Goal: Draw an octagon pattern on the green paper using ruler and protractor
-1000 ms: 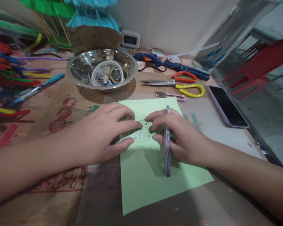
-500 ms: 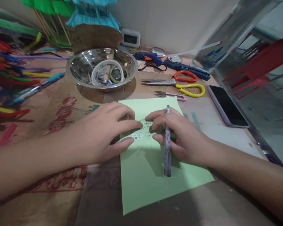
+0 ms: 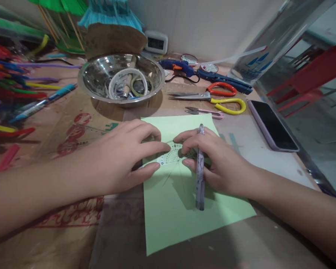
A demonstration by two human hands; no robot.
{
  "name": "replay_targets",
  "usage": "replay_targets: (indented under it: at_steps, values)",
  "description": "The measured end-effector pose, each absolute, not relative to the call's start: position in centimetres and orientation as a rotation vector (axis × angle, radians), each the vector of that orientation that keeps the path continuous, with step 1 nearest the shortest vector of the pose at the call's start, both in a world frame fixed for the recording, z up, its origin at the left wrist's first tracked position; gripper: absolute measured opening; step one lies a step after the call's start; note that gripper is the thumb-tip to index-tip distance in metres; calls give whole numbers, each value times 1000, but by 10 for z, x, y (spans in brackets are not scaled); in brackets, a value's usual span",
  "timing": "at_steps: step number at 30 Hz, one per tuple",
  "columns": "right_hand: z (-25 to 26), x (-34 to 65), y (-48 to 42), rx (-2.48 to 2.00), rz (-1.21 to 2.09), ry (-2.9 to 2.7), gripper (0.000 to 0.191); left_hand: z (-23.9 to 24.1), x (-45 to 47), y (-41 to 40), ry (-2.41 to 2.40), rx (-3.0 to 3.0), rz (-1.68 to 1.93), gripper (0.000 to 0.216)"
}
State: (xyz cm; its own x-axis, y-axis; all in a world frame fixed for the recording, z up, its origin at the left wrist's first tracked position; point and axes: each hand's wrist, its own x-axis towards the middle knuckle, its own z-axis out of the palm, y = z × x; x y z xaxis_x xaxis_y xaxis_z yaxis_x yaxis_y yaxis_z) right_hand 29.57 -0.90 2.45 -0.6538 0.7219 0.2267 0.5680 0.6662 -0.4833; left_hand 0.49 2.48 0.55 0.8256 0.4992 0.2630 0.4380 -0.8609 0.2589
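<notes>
A sheet of light green paper [image 3: 168, 228] lies on the work surface with a few thin pencil-like lines drawn on it. On its upper part rests a clear half-round protractor [image 3: 172, 155], partly covered by my fingers. My left hand [image 3: 134, 153] holds the protractor at its left side, index finger on it and thumb at its lower edge. My right hand [image 3: 212, 158] has a greyish-purple patterned pen [image 3: 200, 183] tucked between its fingers, pointing toward me. Its fingertips also touch the protractor's right side, whose far end is hidden.
Behind the paper lie scissors [image 3: 226, 99], pink thread snips [image 3: 205, 113] and a blue glue gun [image 3: 179, 67]. A metal bowl [image 3: 92, 89] holds tape rolls. A phone [image 3: 274, 125] lies right. Colourful pipe cleaners [image 3: 14, 89] crowd the left.
The view has shifted very slightly. Both hands, the protractor and the pen keep nearly the same places on the paper.
</notes>
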Motion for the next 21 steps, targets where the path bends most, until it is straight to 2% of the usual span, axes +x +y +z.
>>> replay_targets:
  at_steps: [21]
  values:
    - [25,296,-8,-1003,570,-2450,19,6,6,25,747,2837,486,30]
